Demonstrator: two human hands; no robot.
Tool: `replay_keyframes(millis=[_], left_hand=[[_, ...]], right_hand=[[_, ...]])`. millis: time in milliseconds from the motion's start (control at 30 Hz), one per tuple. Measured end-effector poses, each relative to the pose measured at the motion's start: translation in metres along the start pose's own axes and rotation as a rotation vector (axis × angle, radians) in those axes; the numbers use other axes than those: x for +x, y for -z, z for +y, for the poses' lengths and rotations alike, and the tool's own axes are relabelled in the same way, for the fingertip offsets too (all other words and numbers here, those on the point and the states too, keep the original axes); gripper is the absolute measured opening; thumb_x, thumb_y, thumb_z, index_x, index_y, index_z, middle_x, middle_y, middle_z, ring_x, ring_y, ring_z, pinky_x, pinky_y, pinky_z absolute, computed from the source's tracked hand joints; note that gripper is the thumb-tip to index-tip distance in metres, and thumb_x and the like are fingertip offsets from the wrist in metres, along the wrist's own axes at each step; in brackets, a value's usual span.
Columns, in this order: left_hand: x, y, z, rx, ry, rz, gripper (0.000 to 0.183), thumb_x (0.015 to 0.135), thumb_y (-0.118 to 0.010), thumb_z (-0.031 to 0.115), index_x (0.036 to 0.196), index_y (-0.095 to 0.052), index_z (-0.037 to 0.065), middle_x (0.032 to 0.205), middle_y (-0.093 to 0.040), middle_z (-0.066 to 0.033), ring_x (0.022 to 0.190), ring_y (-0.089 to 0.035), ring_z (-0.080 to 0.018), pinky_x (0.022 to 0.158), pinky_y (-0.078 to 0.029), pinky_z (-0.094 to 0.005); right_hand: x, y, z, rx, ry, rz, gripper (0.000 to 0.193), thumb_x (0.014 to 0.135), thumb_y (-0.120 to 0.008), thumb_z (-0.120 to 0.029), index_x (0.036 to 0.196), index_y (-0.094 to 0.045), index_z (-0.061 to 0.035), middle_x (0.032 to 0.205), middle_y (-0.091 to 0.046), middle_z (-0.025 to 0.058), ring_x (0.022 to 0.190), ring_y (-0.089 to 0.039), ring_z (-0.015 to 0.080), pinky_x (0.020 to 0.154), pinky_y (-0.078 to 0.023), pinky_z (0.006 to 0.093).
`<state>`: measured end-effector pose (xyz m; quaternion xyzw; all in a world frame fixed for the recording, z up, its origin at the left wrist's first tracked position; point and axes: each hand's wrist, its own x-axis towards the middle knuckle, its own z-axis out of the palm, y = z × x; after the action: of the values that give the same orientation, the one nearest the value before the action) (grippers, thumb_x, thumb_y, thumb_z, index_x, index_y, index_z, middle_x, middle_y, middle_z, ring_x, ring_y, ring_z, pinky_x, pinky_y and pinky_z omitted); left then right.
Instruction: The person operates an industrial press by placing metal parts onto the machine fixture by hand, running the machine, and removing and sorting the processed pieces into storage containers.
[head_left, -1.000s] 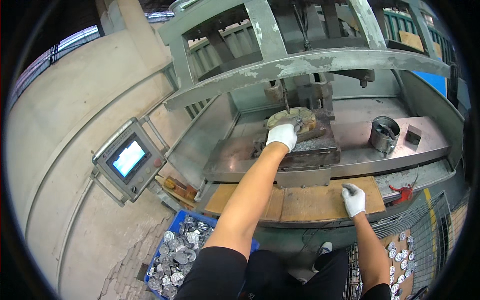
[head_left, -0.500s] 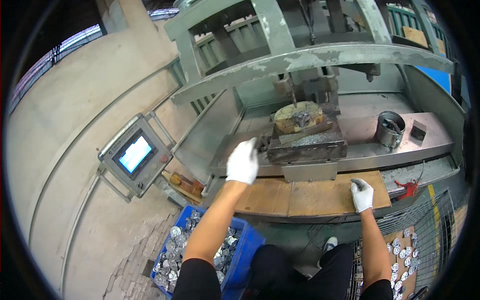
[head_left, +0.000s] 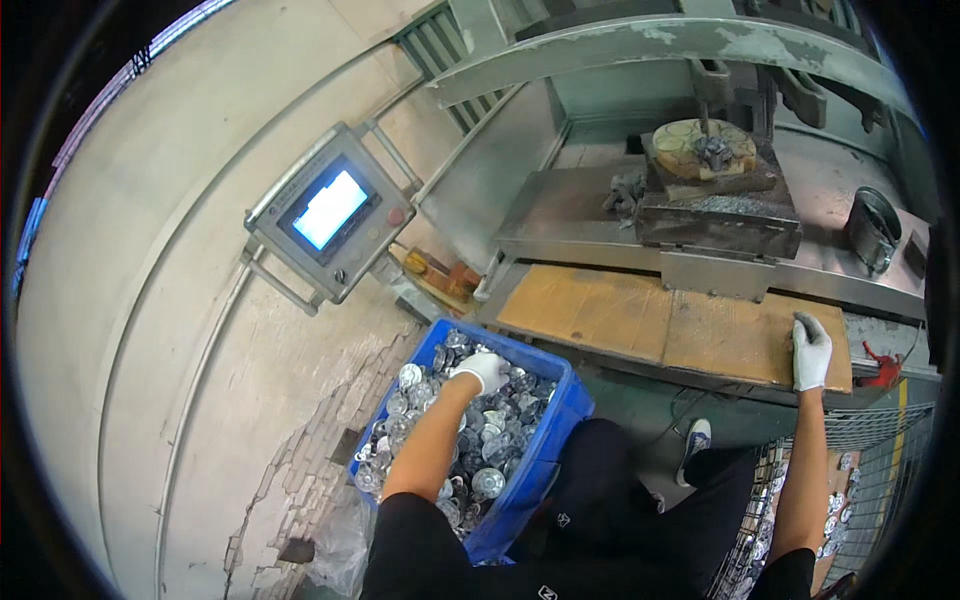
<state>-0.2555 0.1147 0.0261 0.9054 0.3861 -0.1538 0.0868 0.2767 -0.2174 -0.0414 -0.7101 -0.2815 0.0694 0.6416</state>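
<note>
Left grip is dipping into the loose metal discs (head_left: 488, 483), its white-gloved hand (head_left: 484, 372) facing down, and the glove is hiding the fingertips, so I cannot tell whether they are parting or closing on a disc. Farthest left, a control box (head_left: 330, 215) is showing a lit screen beside the wall. Next, the blue bin (head_left: 552, 440) is holding the discs in a heap, with the left hand touching the top of it. Half a second ago that hand was hanging over the cardboard (head_left: 600, 310), near the machine; now it is reaching into the bin, so the work is seemingly shifting from the machine to the heap. Farther right, a grey clump (head_left: 625, 195) is lying on the metal counter (head_left: 560, 215). Beside it, a round tan block (head_left: 680, 140) is sitting under the machine, bearing a metal piece (head_left: 713, 153) that no hand is touching. Over the cardboard's right end, the right hand (head_left: 811, 352) is keeping its place, fingers bending loosely; whether they are gripping anything I cannot tell. Beyond, a wire basket (head_left: 905, 430) is holding more discs, and a metal can (head_left: 872, 230) is standing on the counter.
</note>
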Motion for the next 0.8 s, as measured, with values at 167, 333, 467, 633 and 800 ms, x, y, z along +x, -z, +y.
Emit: replay_keyframes(millis=[167,333,467,633,800], left_hand=[[0.037,-0.074,-0.001,-0.186,0.008,-0.124,0.036,0.08,-0.064,0.034,0.105,-0.072,0.01,0.109,-0.069,-0.0184,0.101,-0.066,-0.0357,0.092,-0.05,-0.0434],[0.062,-0.129,0.021,-0.402,0.046,-0.132,0.066,0.079,-0.069,0.034,0.137,-0.053,0.006,0.136,-0.055,-0.0207,0.13,-0.05,-0.035,0.11,-0.038,-0.0391],[0.074,-0.139,0.04,-0.198,0.09,-0.19,0.05,0.089,-0.056,0.029,0.136,-0.055,0.013,0.135,-0.054,-0.0237,0.126,-0.052,-0.0375,0.108,-0.04,-0.0432],[0.083,-0.134,0.045,-0.213,0.315,-0.336,0.046,0.097,-0.044,0.035,0.141,-0.049,0.023,0.149,-0.042,-0.0184,0.135,-0.043,-0.0384,0.112,-0.036,-0.047],[0.082,-0.133,0.038,-0.082,0.047,-0.265,0.043,0.093,-0.05,0.033,0.132,-0.059,0.016,0.141,-0.049,-0.0215,0.13,-0.048,-0.0399,0.109,-0.04,-0.0452]], right_hand=[[0.003,0.0,0.005,-0.039,0.02,0.006,0.022,0.093,-0.06,-0.004,0.111,-0.066,0.0062,0.103,-0.07,0.0087,0.093,-0.064,0.0126,0.083,-0.05,0.0248],[0.001,-0.002,-0.004,-0.125,0.035,0.015,0.02,0.091,-0.062,-0.005,0.107,-0.068,0.0052,0.1,-0.072,0.0105,0.091,-0.065,0.0145,0.084,-0.051,0.027],[-0.004,-0.005,-0.017,-0.131,0.059,0.048,0.021,0.089,-0.063,-0.006,0.105,-0.069,0.0053,0.097,-0.072,0.0122,0.088,-0.067,0.0158,0.082,-0.052,0.0287],[-0.008,-0.008,-0.029,-0.065,0.007,0.083,0.019,0.087,-0.063,-0.006,0.101,-0.07,0.0051,0.093,-0.073,0.0121,0.084,-0.068,0.0154,0.079,-0.053,0.0281],[-0.011,-0.007,-0.037,-0.14,0.012,0.101,0.018,0.087,-0.063,-0.006,0.099,-0.071,0.0046,0.089,-0.073,0.0139,0.081,-0.07,0.0166,0.077,-0.054,0.0279]])
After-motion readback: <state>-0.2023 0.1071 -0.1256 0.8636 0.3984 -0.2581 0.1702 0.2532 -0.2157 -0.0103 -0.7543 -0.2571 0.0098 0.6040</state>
